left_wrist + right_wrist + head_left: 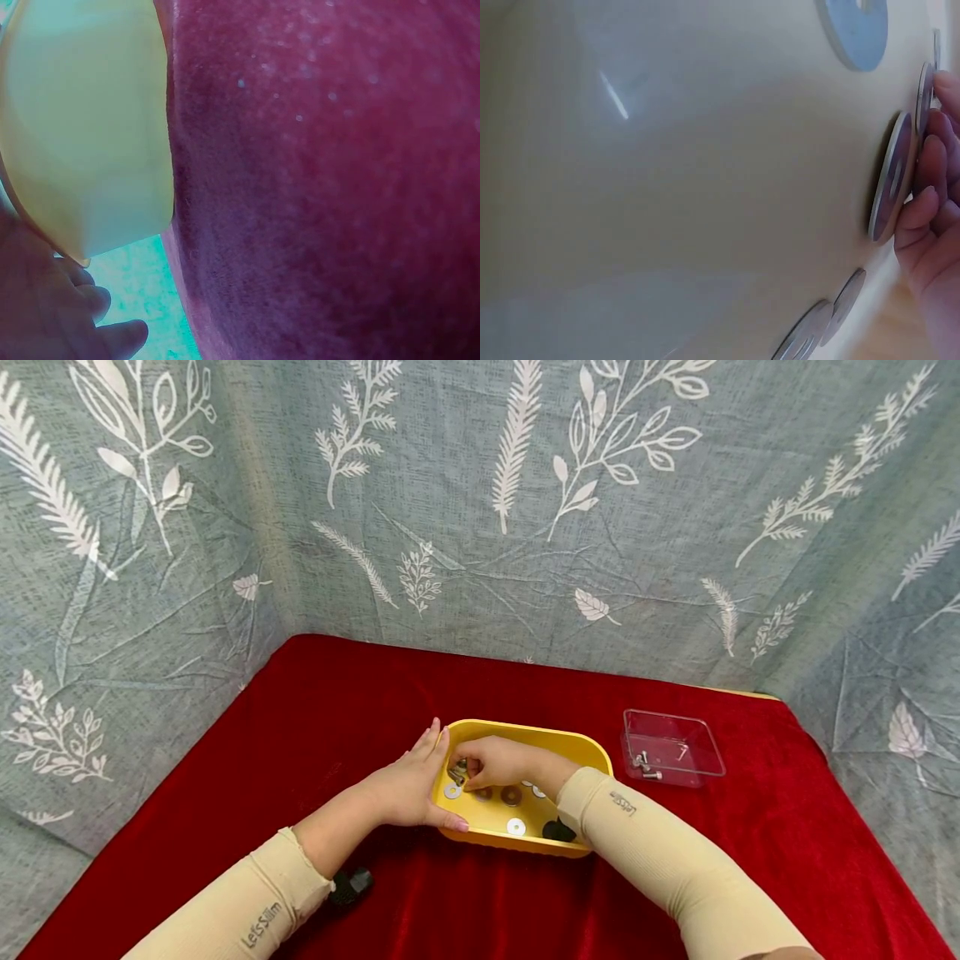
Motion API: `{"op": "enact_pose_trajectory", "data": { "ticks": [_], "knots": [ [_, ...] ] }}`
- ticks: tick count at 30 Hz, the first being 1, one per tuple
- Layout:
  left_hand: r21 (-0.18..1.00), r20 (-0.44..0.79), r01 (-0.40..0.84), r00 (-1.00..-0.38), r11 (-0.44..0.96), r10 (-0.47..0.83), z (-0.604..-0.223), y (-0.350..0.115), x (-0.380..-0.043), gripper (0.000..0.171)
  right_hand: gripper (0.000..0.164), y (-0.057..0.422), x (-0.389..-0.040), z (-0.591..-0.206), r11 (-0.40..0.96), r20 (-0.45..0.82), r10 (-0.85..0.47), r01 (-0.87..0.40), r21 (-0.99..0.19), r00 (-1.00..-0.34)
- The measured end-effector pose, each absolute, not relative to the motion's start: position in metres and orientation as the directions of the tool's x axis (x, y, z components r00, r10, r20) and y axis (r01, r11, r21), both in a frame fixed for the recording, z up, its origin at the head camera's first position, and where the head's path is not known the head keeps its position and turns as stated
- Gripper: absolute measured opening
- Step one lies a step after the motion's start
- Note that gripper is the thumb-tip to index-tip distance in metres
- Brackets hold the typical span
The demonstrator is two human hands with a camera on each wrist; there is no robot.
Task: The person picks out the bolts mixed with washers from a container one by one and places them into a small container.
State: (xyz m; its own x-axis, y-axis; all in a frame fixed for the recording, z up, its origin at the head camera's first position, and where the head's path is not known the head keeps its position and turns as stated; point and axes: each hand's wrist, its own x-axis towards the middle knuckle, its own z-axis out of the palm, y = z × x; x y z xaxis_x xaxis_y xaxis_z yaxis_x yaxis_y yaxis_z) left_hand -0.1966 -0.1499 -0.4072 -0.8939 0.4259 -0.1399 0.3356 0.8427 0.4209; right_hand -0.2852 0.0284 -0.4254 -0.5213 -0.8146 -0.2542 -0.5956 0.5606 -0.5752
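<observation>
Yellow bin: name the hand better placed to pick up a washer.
Probably the right hand: it reaches inside, among the washers, while the left hand rests against one end of the yellow bin.

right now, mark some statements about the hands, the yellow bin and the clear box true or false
1. The left hand touches the yellow bin. True.
2. The right hand reaches into the yellow bin. True.
3. The yellow bin holds nothing round. False: round washers lie in it.
4. The clear box stands apart from the yellow bin. True.
5. The clear box is empty. False: it holds small metal parts.
6. Both containers stand on white cloth. False: it is a red cloth.
</observation>
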Motion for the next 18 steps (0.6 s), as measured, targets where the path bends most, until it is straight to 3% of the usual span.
{"op": "enact_pose_trajectory", "data": {
  "ticks": [18],
  "knots": [
    [0.409,-0.134,0.345,-0.893,0.845,0.429,-0.4085,-0.1503,-0.1971,0.130,0.022,0.0286,-0.2866,-0.4278,0.514,-0.208,-0.843,-0.633,-0.579,-0.495]
  ]
}}
